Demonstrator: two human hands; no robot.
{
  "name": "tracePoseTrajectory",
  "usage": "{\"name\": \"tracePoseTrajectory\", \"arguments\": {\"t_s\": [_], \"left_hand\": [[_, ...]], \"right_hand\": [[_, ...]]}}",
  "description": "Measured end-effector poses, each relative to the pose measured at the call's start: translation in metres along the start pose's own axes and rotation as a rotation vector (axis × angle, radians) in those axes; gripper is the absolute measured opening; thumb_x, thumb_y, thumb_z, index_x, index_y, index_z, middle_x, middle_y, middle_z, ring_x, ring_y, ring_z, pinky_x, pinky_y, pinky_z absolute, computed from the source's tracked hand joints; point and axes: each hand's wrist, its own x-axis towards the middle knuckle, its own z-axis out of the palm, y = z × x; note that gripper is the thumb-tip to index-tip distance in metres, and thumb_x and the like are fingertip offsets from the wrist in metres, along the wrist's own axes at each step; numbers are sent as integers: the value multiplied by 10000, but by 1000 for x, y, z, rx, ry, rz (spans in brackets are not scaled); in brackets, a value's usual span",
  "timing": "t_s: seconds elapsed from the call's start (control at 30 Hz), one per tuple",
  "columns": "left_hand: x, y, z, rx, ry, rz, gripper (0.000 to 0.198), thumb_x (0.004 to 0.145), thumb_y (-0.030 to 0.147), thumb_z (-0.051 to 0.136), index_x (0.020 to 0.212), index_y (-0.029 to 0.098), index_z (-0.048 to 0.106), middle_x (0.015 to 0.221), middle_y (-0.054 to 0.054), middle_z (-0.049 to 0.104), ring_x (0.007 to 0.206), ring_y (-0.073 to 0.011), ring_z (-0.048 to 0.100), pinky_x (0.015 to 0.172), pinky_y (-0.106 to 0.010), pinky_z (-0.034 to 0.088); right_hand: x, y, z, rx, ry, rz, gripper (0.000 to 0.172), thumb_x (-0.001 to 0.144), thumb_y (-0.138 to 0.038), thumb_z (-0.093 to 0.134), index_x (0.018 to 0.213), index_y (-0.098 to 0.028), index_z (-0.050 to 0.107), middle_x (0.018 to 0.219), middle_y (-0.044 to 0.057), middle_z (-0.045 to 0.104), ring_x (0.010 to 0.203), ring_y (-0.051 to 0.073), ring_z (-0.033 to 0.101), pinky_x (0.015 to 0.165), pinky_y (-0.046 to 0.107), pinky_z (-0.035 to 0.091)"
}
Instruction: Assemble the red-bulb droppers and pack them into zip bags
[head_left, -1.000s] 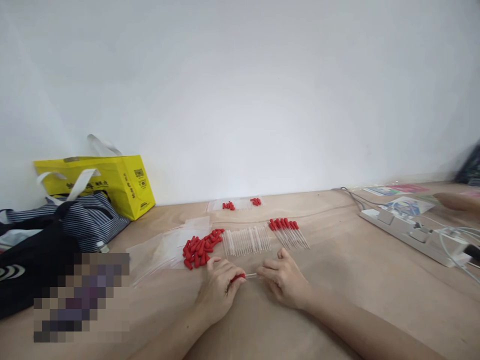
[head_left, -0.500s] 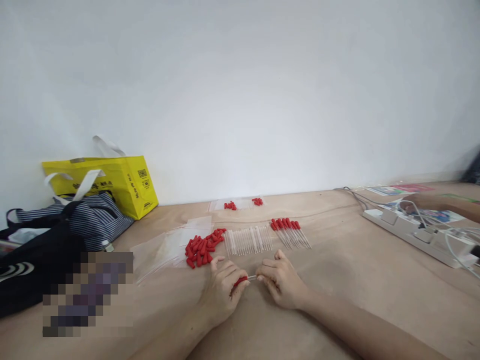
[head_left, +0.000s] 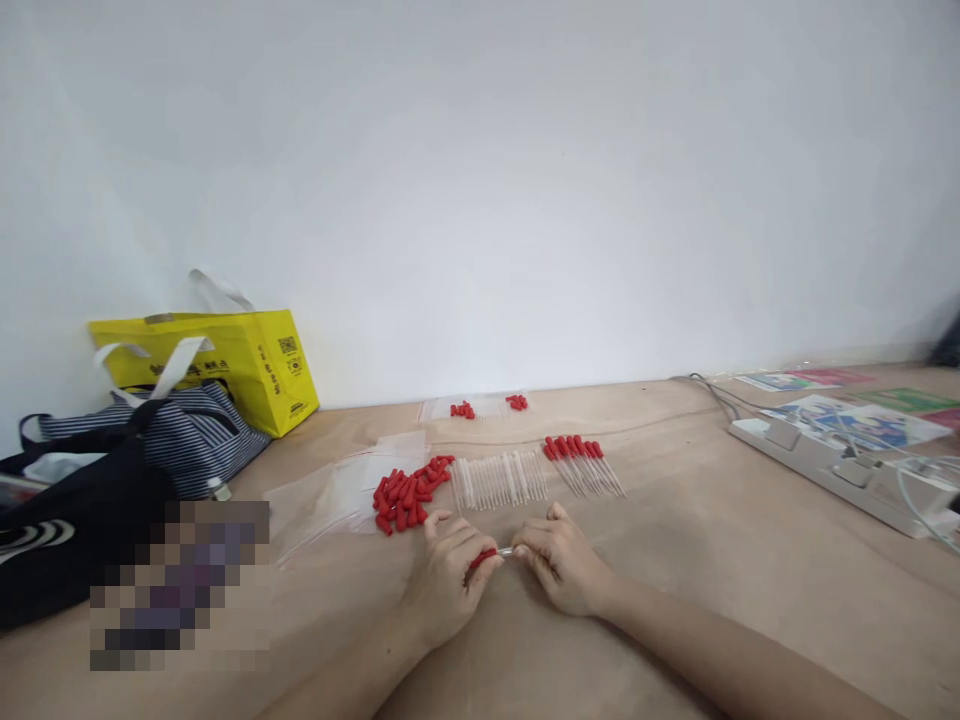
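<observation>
My left hand (head_left: 456,570) is closed on a red rubber dropper bulb (head_left: 484,557). A clear glass dropper tube (head_left: 505,553) runs from the bulb into my right hand (head_left: 562,562), whose fingers pinch it. How far the tube sits inside the bulb is hidden by my fingers. Just beyond my left hand lies a pile of loose red bulbs (head_left: 405,497). Clear tubes without bulbs (head_left: 499,481) lie side by side in a row beyond both hands. To their right, several droppers with red bulbs fitted (head_left: 581,460) lie slanted on the table.
Clear plastic bags (head_left: 330,500) lie left of the pile. Farther back is another bag with red bulbs and tubes (head_left: 487,407). A yellow bag (head_left: 277,370), a striped bag (head_left: 191,440) and a black bag (head_left: 75,540) stand left. A power strip (head_left: 840,478) with cables lies right, near printed sheets (head_left: 870,420).
Another person's hand over the power strip at the right has gone out of view. My hands keep their hold on the bulb and tube, with hardly any movement.
</observation>
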Motion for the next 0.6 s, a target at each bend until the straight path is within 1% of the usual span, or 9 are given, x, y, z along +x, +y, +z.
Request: {"name": "tracePoseTrajectory", "arguments": {"t_s": [0.13, 0.2, 0.33, 0.4, 0.43, 0.5, 0.57, 0.6], "left_hand": [[2, -1, 0, -7, -26, -16, 168, 817, 210, 441, 687, 194, 546, 623, 37, 602, 652, -140, 538, 831, -383, 224], [3, -3, 0, 5, -31, -36, 169, 819, 212, 443, 688, 192, 547, 624, 37, 599, 651, -138, 535, 838, -389, 218], [8, -6, -2, 36, -35, -85, 178, 832, 247, 445, 703, 200, 558, 650, 29, 613, 689, -152, 535, 836, -396, 218], [8, -9, -3, 47, -48, -93, 167, 839, 268, 441, 746, 219, 570, 703, 26, 631, 735, -162, 539, 841, -396, 215], [8, -11, -4, 59, -45, -99, 145, 838, 283, 445, 799, 233, 575, 758, 20, 640, 775, -171, 538, 844, -395, 214], [8, -17, -5, 110, -4, -138, 159, 818, 322, 473, 936, 258, 558, 903, -2, 635, 878, -199, 519, 848, -398, 217], [8, -24, -8, 195, 67, -227, 251, 783, 338, 510, 1020, 259, 529, 1015, -30, 604, 960, -227, 485, 847, -401, 225], [8, -28, -10, 241, 95, -283, 265, 766, 332, 525, 1020, 255, 532, 1035, -39, 595, 978, -236, 475, 847, -402, 228]], "right_hand": [[2, 2, -1, -35, -32, -2, 269, 875, -190, 263, 777, -173, 514, 703, 9, 580, 615, 116, 463, 638, 268, 223], [4, 1, -6, -61, -58, -2, 267, 876, -185, 273, 781, -171, 523, 711, 11, 576, 630, 117, 462, 637, 267, 223], [8, 0, -18, -136, -76, -8, 209, 852, -190, 361, 850, -195, 569, 790, 27, 574, 731, 140, 462, 656, 276, 224], [7, 2, -20, -172, -90, -16, 199, 829, -174, 398, 877, -209, 589, 803, 34, 576, 760, 151, 463, 665, 285, 225], [7, 5, -21, -183, -96, -7, 204, 821, -165, 406, 883, -212, 595, 804, 35, 579, 766, 154, 468, 670, 289, 228], [5, 13, -20, -194, -74, 86, 220, 814, -155, 403, 894, -215, 598, 828, 37, 594, 795, 163, 485, 683, 293, 237], [6, 24, -18, -204, 12, 286, 239, 811, -149, 384, 926, -208, 585, 883, 44, 606, 839, 175, 501, 696, 292, 253], [8, 31, -17, -215, 66, 406, 248, 808, -146, 375, 947, -199, 573, 907, 51, 610, 861, 181, 507, 701, 291, 261]]}}
